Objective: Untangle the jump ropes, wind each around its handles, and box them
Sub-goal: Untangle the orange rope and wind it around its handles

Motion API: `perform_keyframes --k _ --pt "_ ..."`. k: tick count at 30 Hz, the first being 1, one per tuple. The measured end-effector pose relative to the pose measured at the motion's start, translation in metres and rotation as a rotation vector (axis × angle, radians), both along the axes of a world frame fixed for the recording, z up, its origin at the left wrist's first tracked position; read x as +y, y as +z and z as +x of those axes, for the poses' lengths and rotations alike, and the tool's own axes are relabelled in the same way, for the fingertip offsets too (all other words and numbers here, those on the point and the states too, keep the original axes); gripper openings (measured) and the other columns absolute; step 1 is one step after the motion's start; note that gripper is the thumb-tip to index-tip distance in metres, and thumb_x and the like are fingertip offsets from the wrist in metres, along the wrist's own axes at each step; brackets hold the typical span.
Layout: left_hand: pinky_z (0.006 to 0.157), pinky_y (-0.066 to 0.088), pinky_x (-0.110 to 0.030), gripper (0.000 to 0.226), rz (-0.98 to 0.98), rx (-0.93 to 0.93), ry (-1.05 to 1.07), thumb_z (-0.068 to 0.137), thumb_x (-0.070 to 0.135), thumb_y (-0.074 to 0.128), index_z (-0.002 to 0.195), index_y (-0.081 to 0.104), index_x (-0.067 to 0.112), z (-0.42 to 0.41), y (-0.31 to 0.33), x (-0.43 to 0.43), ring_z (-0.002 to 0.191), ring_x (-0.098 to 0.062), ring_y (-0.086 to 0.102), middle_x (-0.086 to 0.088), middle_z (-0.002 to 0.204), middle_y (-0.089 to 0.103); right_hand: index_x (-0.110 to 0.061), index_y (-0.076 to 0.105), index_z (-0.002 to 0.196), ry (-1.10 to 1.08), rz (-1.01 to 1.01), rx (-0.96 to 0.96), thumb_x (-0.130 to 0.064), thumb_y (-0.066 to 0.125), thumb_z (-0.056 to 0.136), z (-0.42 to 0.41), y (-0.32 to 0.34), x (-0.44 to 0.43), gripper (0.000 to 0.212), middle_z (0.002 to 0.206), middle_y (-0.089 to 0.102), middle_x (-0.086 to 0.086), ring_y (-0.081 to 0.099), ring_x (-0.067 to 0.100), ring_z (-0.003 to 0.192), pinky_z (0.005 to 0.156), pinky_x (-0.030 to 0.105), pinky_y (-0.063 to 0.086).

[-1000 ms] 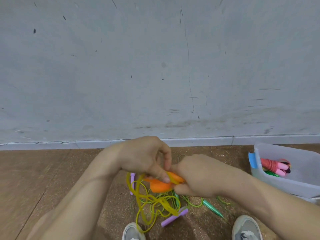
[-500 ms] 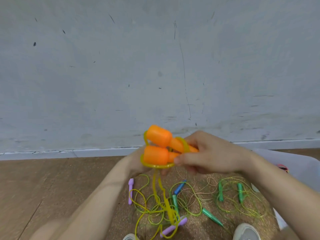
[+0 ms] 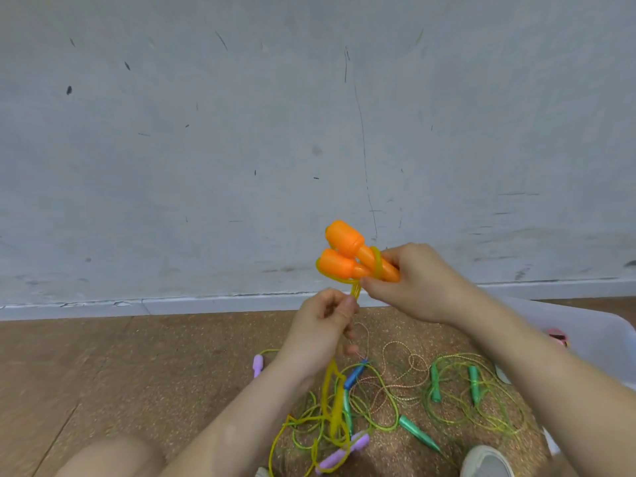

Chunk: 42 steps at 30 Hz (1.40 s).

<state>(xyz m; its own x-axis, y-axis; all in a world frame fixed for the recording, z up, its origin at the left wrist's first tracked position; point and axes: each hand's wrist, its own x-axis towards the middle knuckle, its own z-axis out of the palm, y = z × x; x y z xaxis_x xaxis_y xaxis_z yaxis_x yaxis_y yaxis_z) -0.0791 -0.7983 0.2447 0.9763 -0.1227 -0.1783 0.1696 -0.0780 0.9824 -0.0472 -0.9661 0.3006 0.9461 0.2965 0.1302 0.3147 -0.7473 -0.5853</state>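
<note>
My right hand [image 3: 418, 284] grips two orange handles [image 3: 347, 253] held side by side in the air, with a loop of yellow rope [image 3: 377, 266] round them. Just below, my left hand [image 3: 323, 325] pinches the yellow rope, which hangs down to a tangle [image 3: 320, 428] on the floor. In that heap lie purple handles [image 3: 340, 454], a blue handle [image 3: 356, 373], green handles [image 3: 435, 385] and thin green and speckled ropes. A clear plastic box [image 3: 585, 325] stands at the right, partly behind my right arm.
A grey wall with a white skirting [image 3: 172, 304] rises close in front. The floor is brown cork [image 3: 103, 366]. A grey shoe [image 3: 485, 461] shows at the bottom right, beside the ropes.
Both hands lifted the orange handles from low over the heap to in front of the wall. My left hand moved from the handles to below them, pinching the yellow rope.
</note>
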Motion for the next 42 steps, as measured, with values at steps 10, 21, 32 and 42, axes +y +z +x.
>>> perform_keyframes --k 10,21,32,42 --pt "0.065 0.037 -0.033 0.033 1.378 -0.511 -0.217 0.088 0.027 0.049 0.120 0.044 0.033 -0.014 0.027 0.024 0.092 -0.030 0.060 -0.002 0.096 0.066 -0.015 0.050 0.101 0.122 -0.491 -0.254 -0.044 0.042 0.096 0.003 -0.045 0.014 0.030 0.102 0.063 0.009 0.061 0.034 0.092 0.066 0.038 0.039" --pt "0.042 0.048 -0.027 0.008 1.258 -1.032 -0.501 0.069 0.032 0.066 0.070 0.069 0.024 0.011 0.029 0.049 0.057 -0.022 0.061 0.006 0.063 0.059 -0.018 0.047 0.109 0.303 -0.742 -0.201 -0.037 0.041 0.098 -0.016 -0.048 0.030 0.023 0.109 0.061 0.001 0.061 0.028 0.100 0.070 0.037 0.037" --pt "0.071 0.045 -0.020 0.017 0.853 -0.714 -0.390 0.076 0.031 0.063 0.086 0.075 0.023 0.020 0.040 0.057 0.078 -0.002 0.057 0.008 0.082 0.065 -0.016 0.050 0.109 0.399 -0.714 -0.174 -0.041 0.054 0.086 -0.027 -0.017 0.031 0.034 0.097 0.064 0.008 0.063 0.031 0.088 0.062 0.033 0.038" --pt "0.065 0.049 -0.019 0.018 0.478 -0.226 -0.532 0.072 0.006 0.079 0.075 0.077 0.024 0.028 0.053 0.067 0.068 -0.005 0.063 -0.003 0.074 0.073 -0.019 0.045 0.071 0.450 -0.482 -0.006 -0.071 0.045 0.084 -0.044 0.002 0.030 0.053 0.059 0.042 -0.002 0.041 0.015 0.054 0.056 0.033 0.034"
